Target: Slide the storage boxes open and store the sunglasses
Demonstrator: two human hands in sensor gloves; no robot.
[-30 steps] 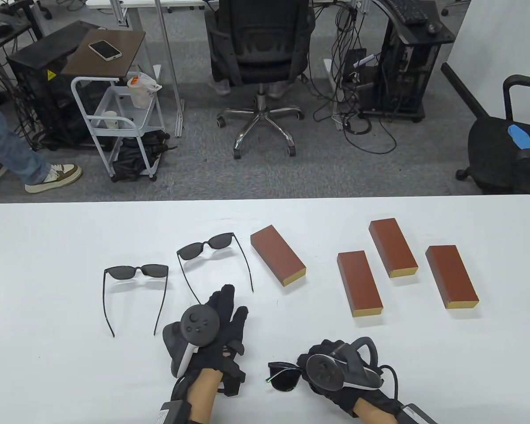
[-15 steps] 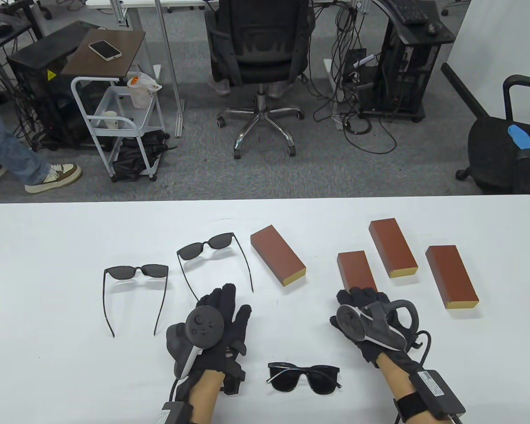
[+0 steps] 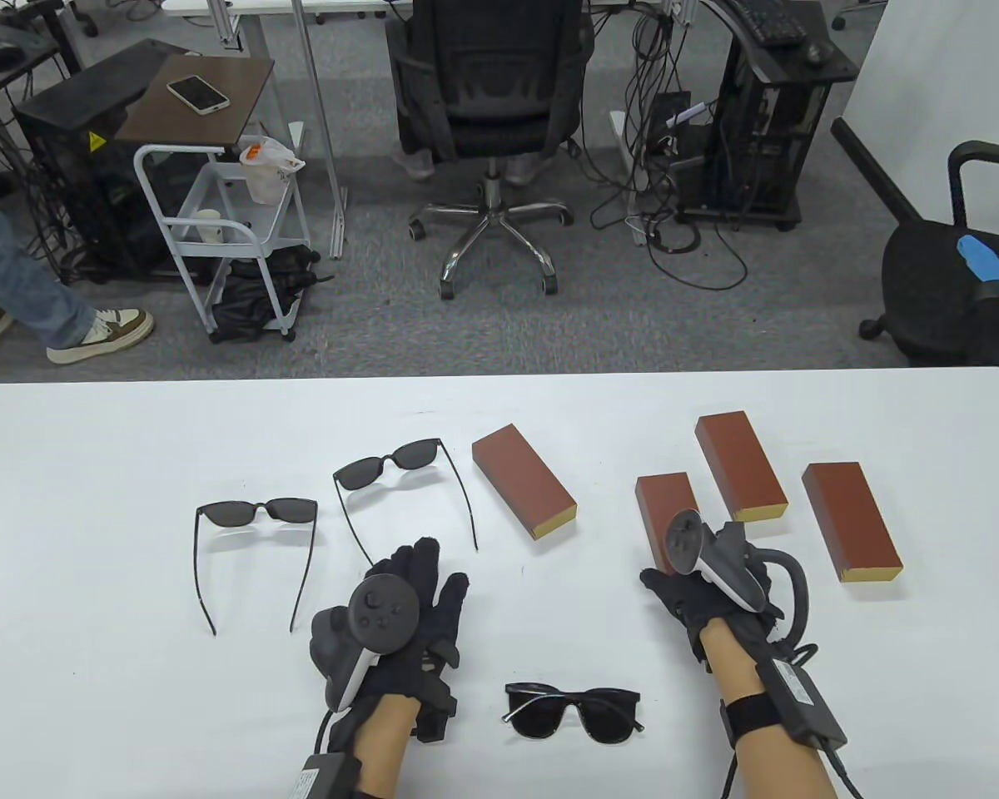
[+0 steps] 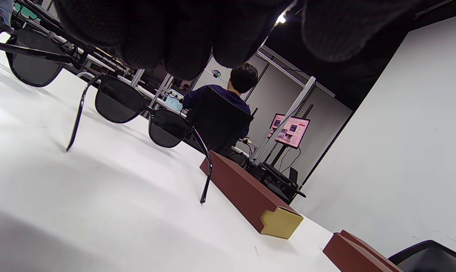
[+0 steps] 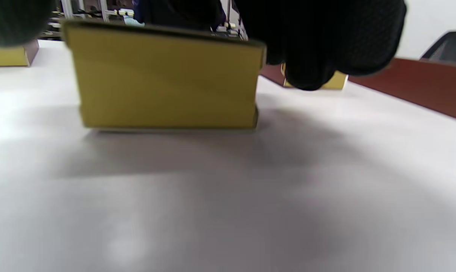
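Four brown storage boxes with yellow ends lie on the white table (image 3: 91, 433). My right hand (image 3: 689, 576) is curled over the near end of the second box (image 3: 664, 499). In the right wrist view its yellow end (image 5: 167, 79) fills the frame, with my fingers (image 5: 318, 49) down its right side and my thumb at its left. A folded pair of sunglasses (image 3: 573, 709) lies near the front edge between my hands. My left hand (image 3: 433, 578) rests flat and empty on the table, fingers spread. Just beyond it lies an open pair (image 3: 400, 462), which also shows in the left wrist view (image 4: 137, 109).
Another open pair of sunglasses (image 3: 258, 512) lies at the left. The other boxes lie at centre (image 3: 523, 481), back right (image 3: 741, 466) and far right (image 3: 851, 520). The centre box (image 4: 250, 192) shows in the left wrist view. Office chairs and a cart stand beyond the table.
My right hand let go of the folded sunglasses near the front edge, moved forward and right, and closed over the near end of the second box. My left hand stayed in place.
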